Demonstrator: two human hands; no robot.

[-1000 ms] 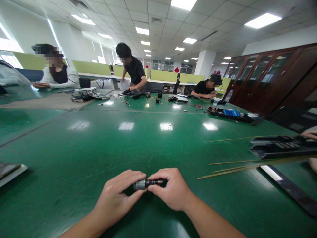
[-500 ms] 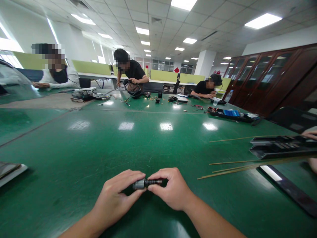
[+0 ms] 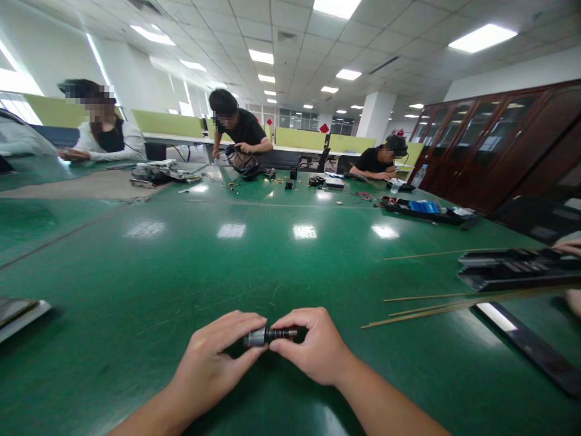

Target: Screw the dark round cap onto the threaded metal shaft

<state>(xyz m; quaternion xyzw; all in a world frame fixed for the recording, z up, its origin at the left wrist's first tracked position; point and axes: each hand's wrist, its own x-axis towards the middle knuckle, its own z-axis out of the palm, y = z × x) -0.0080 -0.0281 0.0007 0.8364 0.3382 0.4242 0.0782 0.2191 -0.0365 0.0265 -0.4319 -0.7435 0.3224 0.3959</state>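
A small cylindrical metal part (image 3: pixel 256 337) lies sideways between my two hands, just above the green tabletop. It has a smooth grey body and a thinner dark, ribbed shaft (image 3: pixel 282 333) ending in a bare metal tip on the right. My left hand (image 3: pixel 211 351) is closed round the grey body, thumb below and fingers above. With thumb and index finger, my right hand (image 3: pixel 320 348) pinches the shaft near where it meets the body. The far left end of the part is partly hidden by my left fingers.
Thin brass-coloured rods (image 3: pixel 417 312), a black channel-shaped piece (image 3: pixel 512 269) and a dark phone-like slab (image 3: pixel 526 348) lie on the right. A flat tray-like object (image 3: pixel 22 318) is at the left edge. Co-workers (image 3: pixel 240 130) work across the green table (image 3: pixel 218 260), and another person's hand reaches in at right.
My hands and the metal part hold nearly the same position; the right thumb has shifted very slightly left along the shaft.
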